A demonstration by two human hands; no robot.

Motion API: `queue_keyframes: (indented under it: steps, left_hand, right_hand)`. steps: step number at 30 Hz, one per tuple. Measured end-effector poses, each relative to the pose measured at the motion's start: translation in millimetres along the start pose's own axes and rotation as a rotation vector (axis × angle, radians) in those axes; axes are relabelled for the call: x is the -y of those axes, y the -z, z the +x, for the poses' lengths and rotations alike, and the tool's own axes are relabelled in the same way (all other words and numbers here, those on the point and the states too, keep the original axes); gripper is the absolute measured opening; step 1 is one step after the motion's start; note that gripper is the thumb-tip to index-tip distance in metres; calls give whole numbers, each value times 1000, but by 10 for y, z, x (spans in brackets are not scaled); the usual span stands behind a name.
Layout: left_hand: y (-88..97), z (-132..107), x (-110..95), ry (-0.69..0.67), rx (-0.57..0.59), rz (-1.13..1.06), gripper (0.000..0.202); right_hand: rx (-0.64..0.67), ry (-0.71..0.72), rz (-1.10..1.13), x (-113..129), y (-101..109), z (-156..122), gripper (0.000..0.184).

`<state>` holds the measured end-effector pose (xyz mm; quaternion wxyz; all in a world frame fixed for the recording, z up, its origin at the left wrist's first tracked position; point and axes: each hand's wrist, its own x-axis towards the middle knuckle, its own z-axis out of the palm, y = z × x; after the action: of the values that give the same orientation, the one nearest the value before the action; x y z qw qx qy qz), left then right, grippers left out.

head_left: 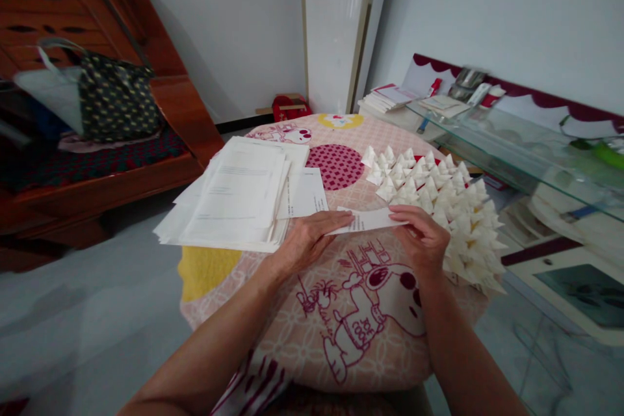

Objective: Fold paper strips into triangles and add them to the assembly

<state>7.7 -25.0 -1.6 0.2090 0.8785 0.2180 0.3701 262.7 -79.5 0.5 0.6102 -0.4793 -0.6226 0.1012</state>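
Between the paper stack [238, 188] and folded pieces [446, 205], a paper strip [371, 220] is pinched endwise by the left hand [307, 237] and right hand [423, 235]. Its edges could be skewed by uneven pressure.

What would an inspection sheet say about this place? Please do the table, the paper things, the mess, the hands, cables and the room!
Surface: pink patterned tablecloth, with a cartoon dog on it.
Job's things: white paper strip between the hands; stack of printed sheets to the left; pointed folded paper pieces packed close together to the right.
Clutter: metal container and red-and-white cup on the glass-topped furniture at right.
Grippers: two bare hands; left hand on the strip's left end, right hand holding its right end.
Cables: nothing seen clearly.
Surroundings: wooden bench with a dark patterned bag at left; tall white unit beyond the table.
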Motion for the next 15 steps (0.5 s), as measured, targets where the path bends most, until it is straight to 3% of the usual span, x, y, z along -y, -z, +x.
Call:
queue_keyframes:
  steps: [4,8,13,15]
  left_hand:
    - [77,18,-56,-85,-61,6,48]
    - [174,25,-80,-95,11,-59,43]
    - [226,-16,-5,32,261,-157,32]
    - [222,-36,1,87,296,-158,26]
  right_hand:
    - [-2,41,58,66,-29,-13,22]
    - [2,4,52,70,-32,0,16]
    - [334,-110,18,-17,-18,11,14]
    - [471,-205,5,-57,-14,-8,15]
